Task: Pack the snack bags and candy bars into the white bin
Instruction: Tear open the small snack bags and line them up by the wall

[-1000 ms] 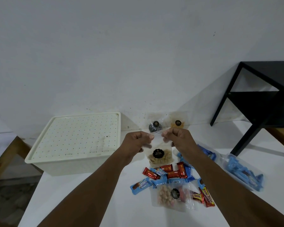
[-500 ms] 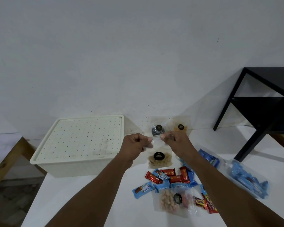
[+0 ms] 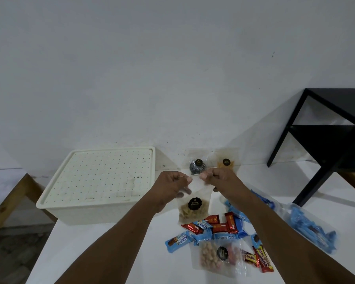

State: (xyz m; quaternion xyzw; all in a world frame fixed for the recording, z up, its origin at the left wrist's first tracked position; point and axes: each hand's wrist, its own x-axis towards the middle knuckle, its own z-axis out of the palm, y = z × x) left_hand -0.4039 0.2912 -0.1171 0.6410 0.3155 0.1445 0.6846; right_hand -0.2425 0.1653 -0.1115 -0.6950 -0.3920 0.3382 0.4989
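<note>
Both my hands hold a clear snack bag of pale crisps with a black round label upright above the table. My left hand and my right hand pinch its top edge at the two corners. The white bin stands to the left with its dotted lid on. Red and blue candy bars lie in a heap in front of the bag. A clear bag of peanuts lies nearer to me. Two more snack bags, a dark one and an orange one, lean against the wall.
Clear bags of blue wrapped bars lie on the white table at the right. A black side table stands at the far right. A wooden table edge shows at the left, past a gap to the floor.
The hands and the crisp bag have barely moved. The view has shifted slightly, so everything sits a little lower in the picture than a second ago.
</note>
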